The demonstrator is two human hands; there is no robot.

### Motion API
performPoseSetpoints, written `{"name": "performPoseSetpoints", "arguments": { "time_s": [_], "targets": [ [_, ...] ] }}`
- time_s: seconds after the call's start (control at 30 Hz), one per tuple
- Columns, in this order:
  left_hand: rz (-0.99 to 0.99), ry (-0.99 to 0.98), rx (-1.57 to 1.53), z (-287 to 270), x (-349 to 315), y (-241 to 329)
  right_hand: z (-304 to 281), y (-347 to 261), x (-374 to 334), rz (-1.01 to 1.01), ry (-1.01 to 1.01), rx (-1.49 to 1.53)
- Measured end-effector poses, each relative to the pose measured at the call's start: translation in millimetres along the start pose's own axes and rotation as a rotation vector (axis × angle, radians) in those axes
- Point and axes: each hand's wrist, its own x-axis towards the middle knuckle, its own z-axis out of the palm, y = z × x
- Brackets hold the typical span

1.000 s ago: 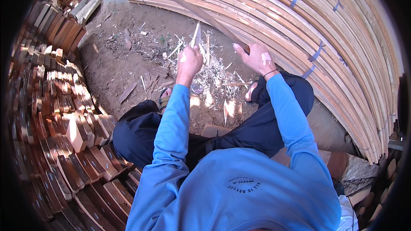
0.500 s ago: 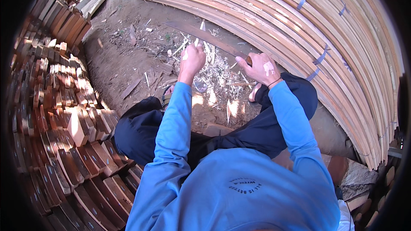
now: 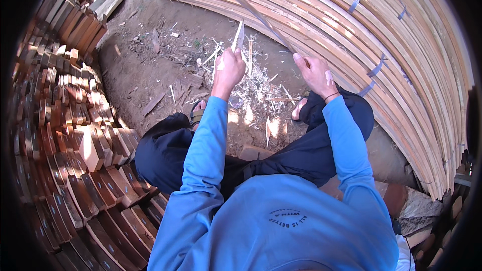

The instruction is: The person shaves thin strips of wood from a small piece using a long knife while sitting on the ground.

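My left hand (image 3: 229,72) is closed round the near end of a short, pale piece of wood (image 3: 239,35), which points up and away from me. In my right hand (image 3: 316,73) is the handle end of a machete. Its long, dark blade (image 3: 253,13) slants away to the far left, ending over the front of the bundled strips. Blade and wood stand apart from each other. My fingers hide most of the machete's handle and the lower end of the wood.
Pale shavings (image 3: 258,90) lie heaped on the dirt floor between my feet. Long wooden strips (image 3: 321,15), tied in bundles with blue bands, curve along the far and right side. Stacked short boards (image 3: 65,145) fill the left.
The machete has swung up and away from the wood, its tip now farther off. My right hand has moved slightly right, and my left hand has turned, showing more of the wood.
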Motion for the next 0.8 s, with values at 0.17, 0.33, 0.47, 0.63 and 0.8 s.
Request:
{"name": "performPoseSetpoints", "arguments": {
  "time_s": [0.17,0.33,0.47,0.63,0.8],
  "targets": [
    [0.053,0.031,0.027,4.0,-5.7,-2.2,0.2,-3.3,-17.3,0.032,-0.160,-0.206],
    [0.127,0.110,-0.001,6.6,-6.7,2.0,2.5,-8.4,-1.6,0.079,-0.172,-0.214],
    [0.123,0.114,0.003,12.6,-8.2,-0.8,12.6,-5.9,7.9,0.061,-0.161,-0.223],
    [0.155,0.142,0.016,10.3,-8.2,-1.6,20.4,-9.0,15.5,0.053,-0.149,-0.237],
    [0.163,0.143,0.028,9.3,-6.1,-12.0,23.3,-17.9,20.9,0.030,-0.156,-0.226]
  ]
}}
